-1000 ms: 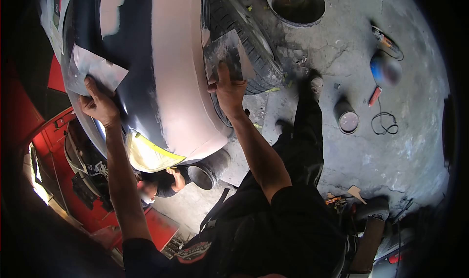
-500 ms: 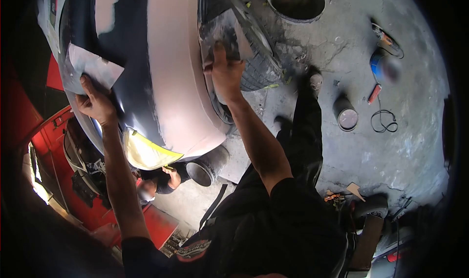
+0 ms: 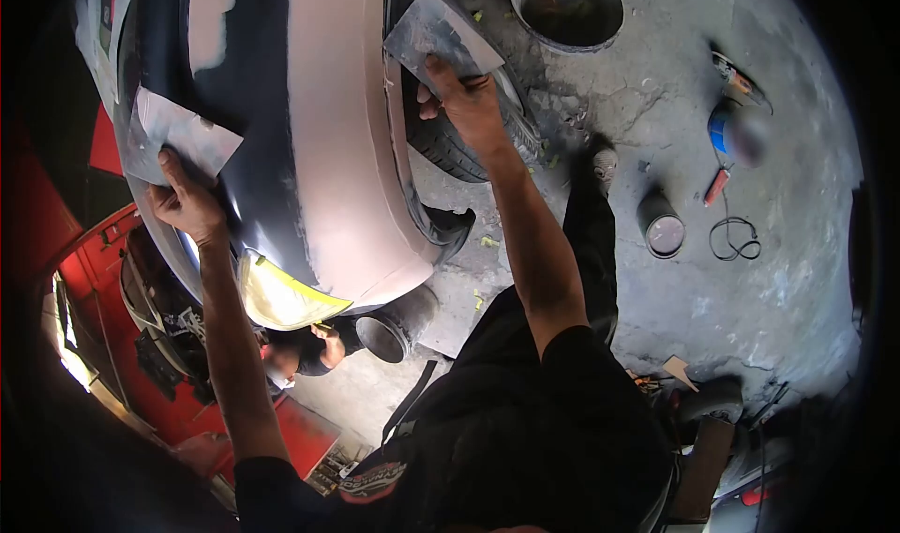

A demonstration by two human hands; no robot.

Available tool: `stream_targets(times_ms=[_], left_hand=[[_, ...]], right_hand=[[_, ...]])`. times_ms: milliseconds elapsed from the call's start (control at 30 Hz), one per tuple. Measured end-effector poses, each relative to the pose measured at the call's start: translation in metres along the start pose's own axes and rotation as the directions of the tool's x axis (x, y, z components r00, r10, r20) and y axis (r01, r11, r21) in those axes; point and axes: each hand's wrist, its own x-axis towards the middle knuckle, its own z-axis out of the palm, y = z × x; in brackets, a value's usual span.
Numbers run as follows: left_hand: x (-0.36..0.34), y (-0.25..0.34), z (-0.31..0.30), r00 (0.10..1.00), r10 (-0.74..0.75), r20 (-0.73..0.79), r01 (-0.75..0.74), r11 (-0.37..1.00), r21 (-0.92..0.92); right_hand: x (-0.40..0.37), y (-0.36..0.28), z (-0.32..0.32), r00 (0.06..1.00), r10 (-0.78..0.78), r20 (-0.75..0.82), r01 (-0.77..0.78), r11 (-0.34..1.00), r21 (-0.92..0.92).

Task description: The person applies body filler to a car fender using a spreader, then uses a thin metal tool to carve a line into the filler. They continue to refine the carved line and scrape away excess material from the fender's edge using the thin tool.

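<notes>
My left hand (image 3: 192, 207) is closed on a flat metal putty spreader (image 3: 187, 132), thumb on its near face, above the dark part of a car body. My right hand (image 3: 472, 111) grips a second flat spreader (image 3: 441, 34), smeared grey with a pale patch near one edge, beside the wheel arch. Pale pink filler (image 3: 337, 130) covers a broad band of the fender (image 3: 255, 111), with dark surface to its left. Yellow tape (image 3: 305, 292) edges the headlight (image 3: 277, 294). The tire (image 3: 450, 153) lies partly hidden behind my right hand.
Another person (image 3: 305, 350) is low by the headlight, a hand near the tape. A bucket (image 3: 382, 336) stands close by. On the concrete floor are a wide tub (image 3: 570, 8), a can (image 3: 665, 234), a power tool (image 3: 739, 78) and a cable (image 3: 736, 240).
My right hand has moved right and slightly up, taking its spreader off the fender's edge and turning it. The dark wheel-arch trim shows more. My left hand has barely moved.
</notes>
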Motion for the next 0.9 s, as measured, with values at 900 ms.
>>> stream_targets(times_ms=[900], left_hand=[[0.004,-0.009,-0.003,1.0,-0.007,-0.019,0.008,0.998,0.055]], right_hand=[[-0.063,0.025,-0.02,0.989,0.122,0.084,-0.118,0.992,-0.046]])
